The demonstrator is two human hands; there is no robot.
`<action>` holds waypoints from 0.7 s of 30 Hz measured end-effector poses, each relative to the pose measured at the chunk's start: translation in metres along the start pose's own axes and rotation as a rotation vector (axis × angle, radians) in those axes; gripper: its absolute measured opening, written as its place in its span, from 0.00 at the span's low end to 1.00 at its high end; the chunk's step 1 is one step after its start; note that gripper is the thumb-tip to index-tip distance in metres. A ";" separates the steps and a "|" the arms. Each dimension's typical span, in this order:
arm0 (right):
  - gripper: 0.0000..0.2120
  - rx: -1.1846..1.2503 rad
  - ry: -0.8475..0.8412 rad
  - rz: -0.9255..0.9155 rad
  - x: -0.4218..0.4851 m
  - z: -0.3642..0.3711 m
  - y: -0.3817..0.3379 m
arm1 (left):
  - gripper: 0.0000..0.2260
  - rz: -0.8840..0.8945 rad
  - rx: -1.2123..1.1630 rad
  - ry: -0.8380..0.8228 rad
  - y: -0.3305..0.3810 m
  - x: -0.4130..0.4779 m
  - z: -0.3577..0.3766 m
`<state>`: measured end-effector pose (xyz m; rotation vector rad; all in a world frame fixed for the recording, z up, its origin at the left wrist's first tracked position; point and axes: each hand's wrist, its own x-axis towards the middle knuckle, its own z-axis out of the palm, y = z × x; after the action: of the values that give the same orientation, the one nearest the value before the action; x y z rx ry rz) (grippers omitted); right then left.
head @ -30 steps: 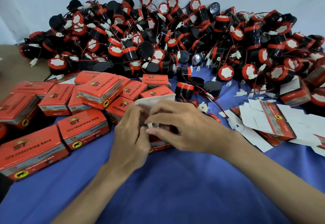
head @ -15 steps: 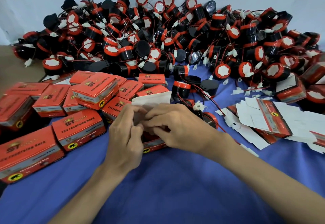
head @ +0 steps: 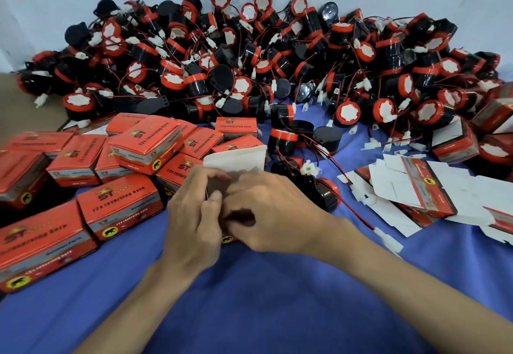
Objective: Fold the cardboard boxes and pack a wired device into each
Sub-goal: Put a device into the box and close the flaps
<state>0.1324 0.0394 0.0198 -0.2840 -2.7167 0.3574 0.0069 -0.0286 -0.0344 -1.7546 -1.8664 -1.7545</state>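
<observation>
Head view, left hand [head: 194,215], right hand [head: 277,215] holding box [head: 236,160] (flap up)

A blue cloth [head: 249,312] covers the tabletop. Along its far side lies a heap of black-and-red cylindrical wired devices [head: 277,70]. At the left crowd closed red cardboard boxes [head: 119,203]. At the right lie flat white-and-red carton blanks [head: 402,184]. In the middle stands a red box with a raised white flap [head: 236,159].
</observation>
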 end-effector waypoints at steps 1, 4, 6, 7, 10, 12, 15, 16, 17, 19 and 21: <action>0.06 -0.008 -0.034 -0.018 0.001 0.000 -0.001 | 0.18 -0.011 0.007 0.007 0.000 0.000 0.000; 0.07 -0.059 -0.057 -0.043 0.001 0.000 -0.004 | 0.17 -0.023 0.028 0.020 -0.001 -0.001 0.000; 0.06 -0.100 -0.016 -0.064 -0.002 0.002 -0.005 | 0.16 -0.020 0.025 0.023 -0.001 -0.001 0.001; 0.06 -0.111 0.004 -0.072 -0.003 0.003 -0.006 | 0.16 -0.019 0.019 0.025 -0.001 -0.001 0.001; 0.05 -0.143 0.011 -0.082 -0.003 0.006 -0.008 | 0.16 -0.016 0.008 0.030 -0.002 0.000 0.000; 0.05 -0.162 0.005 -0.087 -0.003 0.006 -0.008 | 0.16 -0.020 0.004 0.026 -0.002 -0.001 0.000; 0.07 -0.165 -0.029 -0.069 -0.003 0.004 -0.007 | 0.16 -0.027 0.006 0.028 -0.002 0.000 0.001; 0.07 -0.156 -0.043 -0.063 -0.003 0.004 -0.006 | 0.16 -0.027 0.007 0.029 -0.002 0.000 0.001; 0.07 -0.148 -0.046 -0.061 -0.004 0.005 -0.006 | 0.16 -0.027 0.010 0.029 -0.002 0.000 0.001; 0.06 -0.132 -0.003 -0.055 -0.005 0.008 -0.005 | 0.16 -0.028 0.020 0.026 -0.002 -0.001 0.001; 0.04 -0.111 0.057 -0.055 -0.006 0.010 -0.004 | 0.15 -0.026 0.012 0.015 -0.002 -0.001 0.001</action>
<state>0.1335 0.0323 0.0101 -0.2453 -2.6866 0.1804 0.0063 -0.0276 -0.0369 -1.7164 -1.8979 -1.7568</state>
